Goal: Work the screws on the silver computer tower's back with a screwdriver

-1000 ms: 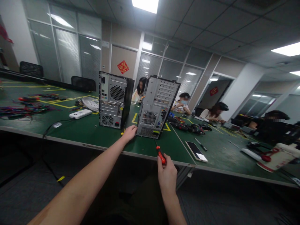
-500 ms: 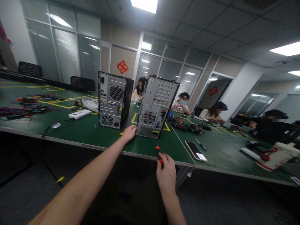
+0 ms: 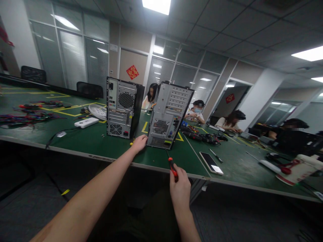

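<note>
Two computer cases stand upright with their back panels facing me. My left hand is closed at the lower left edge of the right computer case, and its fingertips are partly hidden by the side. A red and black screwdriver is gripped in my right hand. Its thin shaft points up at the bottom edge of the same case; whether the tip touches a screw is too small to see. To the left stands the other computer case, with a fan grille low on its back.
A phone and a pen-like tool lie to the right. A white power strip and bundled cables are on the left. More cables lie behind the phone. Several people sit across the green table.
The right hand and the screwdriver handle have shifted slightly right, and the wrist has turned a little. My left hand and both cases stay in place.
</note>
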Available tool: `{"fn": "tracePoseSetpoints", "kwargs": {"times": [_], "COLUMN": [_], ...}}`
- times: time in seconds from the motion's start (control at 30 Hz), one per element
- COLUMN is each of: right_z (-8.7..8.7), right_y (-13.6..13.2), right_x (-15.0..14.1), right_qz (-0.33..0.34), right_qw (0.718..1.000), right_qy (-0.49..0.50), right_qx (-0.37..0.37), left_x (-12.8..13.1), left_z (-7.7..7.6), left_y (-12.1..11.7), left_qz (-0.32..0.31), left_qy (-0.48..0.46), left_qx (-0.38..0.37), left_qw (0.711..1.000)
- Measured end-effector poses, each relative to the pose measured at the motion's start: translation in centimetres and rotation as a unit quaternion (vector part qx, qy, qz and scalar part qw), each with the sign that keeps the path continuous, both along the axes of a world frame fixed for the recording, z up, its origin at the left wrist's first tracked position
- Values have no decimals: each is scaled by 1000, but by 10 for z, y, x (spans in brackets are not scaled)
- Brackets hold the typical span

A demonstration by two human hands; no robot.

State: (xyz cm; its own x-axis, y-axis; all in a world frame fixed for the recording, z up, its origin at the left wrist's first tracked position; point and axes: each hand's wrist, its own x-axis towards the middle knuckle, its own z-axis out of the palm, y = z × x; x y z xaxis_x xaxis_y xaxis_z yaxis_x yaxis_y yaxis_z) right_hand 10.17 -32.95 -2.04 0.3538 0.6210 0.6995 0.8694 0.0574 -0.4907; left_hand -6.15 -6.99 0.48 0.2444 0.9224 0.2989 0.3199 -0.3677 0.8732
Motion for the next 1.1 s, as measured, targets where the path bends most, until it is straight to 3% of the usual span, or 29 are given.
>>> {"fn": "tracePoseSetpoints", "kwargs": {"times": [0.23,0.4,0.6,0.73,0.93,1.1], "right_z": [1,4,1,1,0,2], "right_y": [0,-2,0,0,0,0], "right_x": [1,-3,2,1,2,0], "right_qz": [-6,6,-29,-14,-6,-3], "right_qw": [998,999,992,996,999,999], "right_qy": [-63,20,102,74,-43,-31], "right_qx": [6,-24,-63,-42,9,-4], "left_x": [0,0,-1,-1,0,0], "left_z": [3,1,-1,-2,-2,0], "left_y": [-1,0,2,3,3,1], "left_qz": [8,1,-1,-7,-3,0], "left_qy": [25,12,9,3,-2,9], "left_qx": [15,5,6,8,2,7], "left_qw": [1000,1000,1000,1000,1000,1000]}}
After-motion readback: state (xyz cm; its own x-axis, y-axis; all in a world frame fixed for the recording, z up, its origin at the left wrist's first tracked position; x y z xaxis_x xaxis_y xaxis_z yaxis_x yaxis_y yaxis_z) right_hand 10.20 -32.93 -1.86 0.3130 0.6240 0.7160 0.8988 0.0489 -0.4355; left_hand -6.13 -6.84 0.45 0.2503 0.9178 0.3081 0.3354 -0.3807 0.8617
